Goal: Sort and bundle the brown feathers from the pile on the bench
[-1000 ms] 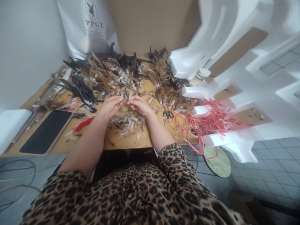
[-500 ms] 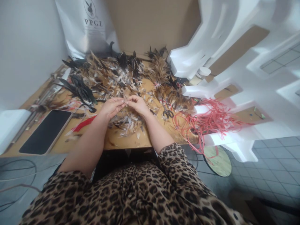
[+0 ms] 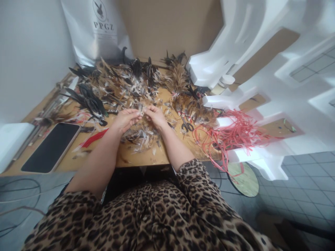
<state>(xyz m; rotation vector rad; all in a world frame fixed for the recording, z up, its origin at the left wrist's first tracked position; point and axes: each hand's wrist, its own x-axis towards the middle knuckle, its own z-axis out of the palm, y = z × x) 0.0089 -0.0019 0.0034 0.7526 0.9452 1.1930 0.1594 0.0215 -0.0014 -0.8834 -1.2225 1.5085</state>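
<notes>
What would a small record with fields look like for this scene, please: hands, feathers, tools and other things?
Left hand: fingers pinched at a small pale tuft, seemingly feather
Right hand: fingers at the same tuft
Feathers: brown, black and whitish, strewn over the table
Scissors: on the table, right of the right hand
Red strands: tangled heap at right; flat bundle at left
Phone: screen dark, at left
Unclear: tuft's exact shape, blurred

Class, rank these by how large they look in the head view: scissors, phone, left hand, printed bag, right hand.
1. Printed bag, though its top is cut off
2. Phone
3. Left hand and right hand: too alike to rank
4. Scissors
</notes>
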